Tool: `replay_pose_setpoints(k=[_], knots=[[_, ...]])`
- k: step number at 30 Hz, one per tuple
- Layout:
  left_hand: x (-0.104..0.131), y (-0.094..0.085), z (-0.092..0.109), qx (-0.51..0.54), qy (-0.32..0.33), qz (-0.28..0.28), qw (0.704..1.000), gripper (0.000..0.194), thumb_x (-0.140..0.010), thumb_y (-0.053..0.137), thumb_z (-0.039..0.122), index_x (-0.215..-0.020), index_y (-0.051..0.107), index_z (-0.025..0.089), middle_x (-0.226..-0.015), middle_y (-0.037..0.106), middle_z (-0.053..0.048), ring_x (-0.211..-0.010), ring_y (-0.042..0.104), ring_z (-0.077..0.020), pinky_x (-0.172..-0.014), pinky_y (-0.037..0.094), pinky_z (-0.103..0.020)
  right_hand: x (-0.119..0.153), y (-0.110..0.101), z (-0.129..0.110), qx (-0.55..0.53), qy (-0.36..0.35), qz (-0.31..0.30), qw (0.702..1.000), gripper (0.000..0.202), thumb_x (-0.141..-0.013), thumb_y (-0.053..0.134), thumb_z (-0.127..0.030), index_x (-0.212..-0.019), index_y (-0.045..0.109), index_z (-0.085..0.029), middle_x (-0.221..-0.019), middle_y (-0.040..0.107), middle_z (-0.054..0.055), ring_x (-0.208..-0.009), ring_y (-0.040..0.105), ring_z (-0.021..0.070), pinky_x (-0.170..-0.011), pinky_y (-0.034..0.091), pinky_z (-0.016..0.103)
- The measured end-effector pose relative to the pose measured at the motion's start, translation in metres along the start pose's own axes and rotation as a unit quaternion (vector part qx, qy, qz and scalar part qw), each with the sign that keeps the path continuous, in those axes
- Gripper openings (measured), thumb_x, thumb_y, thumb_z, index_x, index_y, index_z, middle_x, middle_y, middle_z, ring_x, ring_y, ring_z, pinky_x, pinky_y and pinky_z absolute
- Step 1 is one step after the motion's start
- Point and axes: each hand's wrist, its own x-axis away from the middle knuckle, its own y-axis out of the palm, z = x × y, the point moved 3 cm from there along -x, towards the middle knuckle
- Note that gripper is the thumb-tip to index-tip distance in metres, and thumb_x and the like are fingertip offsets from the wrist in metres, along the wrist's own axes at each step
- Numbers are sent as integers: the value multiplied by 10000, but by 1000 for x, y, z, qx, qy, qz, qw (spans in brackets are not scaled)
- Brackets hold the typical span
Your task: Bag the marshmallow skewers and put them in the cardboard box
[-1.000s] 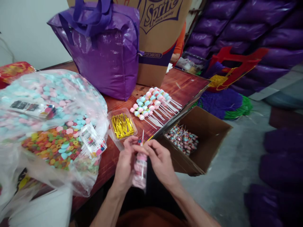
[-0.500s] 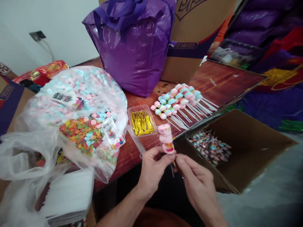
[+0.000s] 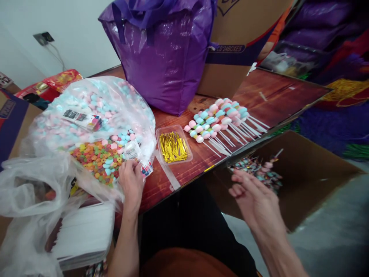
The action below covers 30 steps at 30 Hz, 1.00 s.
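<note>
Candy stick (image 3: 268, 166) just beyond my right hand (image 3: 256, 198), fingers released. Left hand (image 3: 131, 181) at packets (image 3: 146, 169); cannot tell if gripping.

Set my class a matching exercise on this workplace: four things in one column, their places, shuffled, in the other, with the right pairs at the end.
Column one
1. The person's left hand
2. The person's right hand
3. Gold strips
4. Row of candy skewers

Column two
A. In a clear plastic tray
B. Over the open cardboard box
C. Directly on the reddish table
D. At a small printed packet stack

Right pairs: 1-D, 2-B, 3-A, 4-C
</note>
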Motion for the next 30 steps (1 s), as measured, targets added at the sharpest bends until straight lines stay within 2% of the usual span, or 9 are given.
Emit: replay_pose_setpoints(k=[8, 11, 13, 15, 18, 23, 25, 27, 30], knots=[[16, -7, 23, 203, -6, 146, 968, 195, -875, 630, 377, -793, 602, 201, -776, 552, 2, -712, 529, -158, -694, 439, -289, 53, 60, 35, 174, -56, -190, 965, 229, -863, 682, -397, -922, 731, -182, -725, 639, 16, -576, 495, 114, -523, 405, 240], [39, 2, 54, 316, 26, 79, 945, 167, -873, 648, 353, -808, 612, 204, -806, 577, -14, -764, 569, -164, -730, 470, -290, 63, 86, 36, 149, -40, -256, 954, 234, -827, 709, -365, -985, 725, -194, -820, 690, 23, -672, 580, 143, -586, 463, 247], [58, 11, 77, 359, 42, 9, 932, 152, -868, 663, 333, -799, 632, 201, -847, 592, -29, -817, 585, -172, -778, 481, -296, 63, 96, 36, 121, -43, -249, 960, 203, -812, 726, -335, -956, 730, -192, -842, 705, 20, -716, 602, 150, -640, 486, 254], [75, 20, 92, 418, -8, -35, 908, 155, -863, 676, 348, -834, 640, 200, -879, 605, -34, -850, 601, -172, -796, 492, -291, 60, 97, 35, 100, -59, -212, 970, 136, -825, 721, -317, -855, 728, -184, -780, 695, 6, -697, 590, 139, -660, 486, 251], [97, 32, 102, 542, -170, -95, 817, 263, -803, 753, 403, -933, 631, 209, -912, 628, -21, -820, 612, -146, -736, 508, -252, 52, 83, 34, 85, -73, -171, 979, 158, -834, 724, -321, -773, 707, -176, -687, 654, -14, -633, 551, 120, -619, 463, 237], [123, 41, 119, 681, -405, -264, 550, 363, -706, 847, 396, -944, 701, 165, -964, 672, -55, -722, 580, -96, -609, 480, -192, 43, 49, 27, 118, -62, -179, 975, 224, -855, 709, -357, -740, 666, -170, -648, 595, -24, -573, 496, 108, -559, 422, 232], [125, 42, 123, 681, -441, -292, 506, 405, -650, 891, 355, -963, 721, 161, -954, 680, -54, -687, 563, -77, -578, 456, -171, 42, 40, 21, 145, -80, -187, 968, 243, -871, 691, -361, -730, 646, -169, -653, 581, -23, -595, 495, 113, -578, 421, 233], [124, 44, 125, 681, -437, -293, 510, 395, -603, 917, 344, -887, 722, 151, -838, 662, -27, -644, 535, -67, -559, 434, -163, 42, 35, 15, 177, -105, -200, 958, 267, -889, 665, -364, -712, 619, -170, -655, 566, -20, -619, 494, 119, -600, 419, 235], [121, 49, 122, 664, -384, -256, 589, 387, -578, 921, 390, -730, 675, 133, -661, 578, 15, -578, 463, -60, -544, 406, -173, 46, 35, 9, 232, -154, -195, 940, 301, -909, 620, -376, -689, 579, -175, -639, 515, -26, -605, 458, 115, -574, 390, 229]])
